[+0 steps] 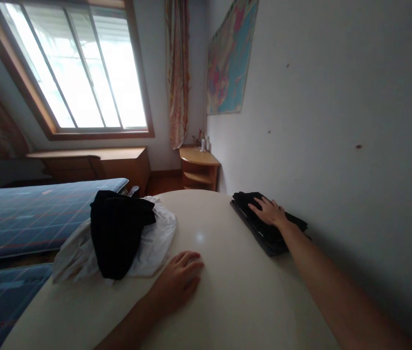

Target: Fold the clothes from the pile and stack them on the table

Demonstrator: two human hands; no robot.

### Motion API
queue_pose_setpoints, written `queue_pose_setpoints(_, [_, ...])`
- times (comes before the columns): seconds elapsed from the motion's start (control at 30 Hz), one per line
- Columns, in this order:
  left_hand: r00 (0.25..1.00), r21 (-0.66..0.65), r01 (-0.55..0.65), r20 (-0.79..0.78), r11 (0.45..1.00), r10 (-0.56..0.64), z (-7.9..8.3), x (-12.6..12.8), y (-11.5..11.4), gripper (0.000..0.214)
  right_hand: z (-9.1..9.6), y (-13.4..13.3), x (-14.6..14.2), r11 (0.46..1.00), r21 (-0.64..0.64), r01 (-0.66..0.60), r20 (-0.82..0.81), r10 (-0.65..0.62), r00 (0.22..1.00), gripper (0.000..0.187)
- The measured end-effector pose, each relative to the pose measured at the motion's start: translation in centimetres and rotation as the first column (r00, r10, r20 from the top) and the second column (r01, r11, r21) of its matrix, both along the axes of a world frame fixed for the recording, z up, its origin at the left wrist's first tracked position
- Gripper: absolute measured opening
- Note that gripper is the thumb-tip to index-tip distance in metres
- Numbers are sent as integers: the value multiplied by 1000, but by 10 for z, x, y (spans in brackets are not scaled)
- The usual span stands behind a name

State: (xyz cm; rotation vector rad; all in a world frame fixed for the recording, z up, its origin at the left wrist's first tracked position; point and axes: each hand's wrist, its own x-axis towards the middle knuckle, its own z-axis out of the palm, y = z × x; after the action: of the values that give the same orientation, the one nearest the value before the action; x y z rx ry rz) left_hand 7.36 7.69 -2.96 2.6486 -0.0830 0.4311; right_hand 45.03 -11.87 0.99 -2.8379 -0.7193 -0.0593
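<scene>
My right hand (269,212) lies flat, fingers stretched out, on top of a folded pile of black clothes (264,231) at the far right of a round cream table (227,291), close to the wall. My left hand (180,279) rests palm down on the bare tabletop with its fingers loosely together, holding nothing. Just left of it lies a loose heap: a black garment (118,233) draped over a white garment (154,243).
A white wall (337,121) runs along the table's right side, with a map (229,58) hung on it. Beds with blue checked covers (26,214) stand to the left. A wooden corner shelf (198,167) and a desk (92,163) sit under the window (78,68).
</scene>
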Motion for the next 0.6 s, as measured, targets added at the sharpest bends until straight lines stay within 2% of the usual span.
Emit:
queue_pose_setpoints(0.13, [1000,-9,-3,0,1000,3,2,-1,0,36,7,-1,0,1000,18,1,-36,0,999,74])
queue_pose_setpoints(0.2, [1000,-8,-3,5,1000,3,1,-1,0,37,9,5,-11,999,39,3,14,-3,1000,67])
queue_pose_setpoints(0.27, [1000,-5,-5,11,1000,5,0,-1,1,37,7,17,-31,995,78,-65,88,58,994,60])
queue_pose_setpoints(0.33, [1000,0,-6,20,1000,6,0,0,1,35,0,30,-61,974,105,-198,151,181,972,57])
queue_pose_setpoints(0.43, [999,16,-9,32,1000,9,0,1,1,33,-19,49,-111,940,110,-324,172,303,937,55])
queue_pose_setpoints(0.5, [999,41,-20,37,999,19,-1,0,1,31,-33,57,-139,918,129,-376,136,359,923,55])
queue_pose_setpoints(0.6, [992,100,-92,95,991,83,-6,1,1,35,-49,60,-163,923,136,-361,35,359,933,57])
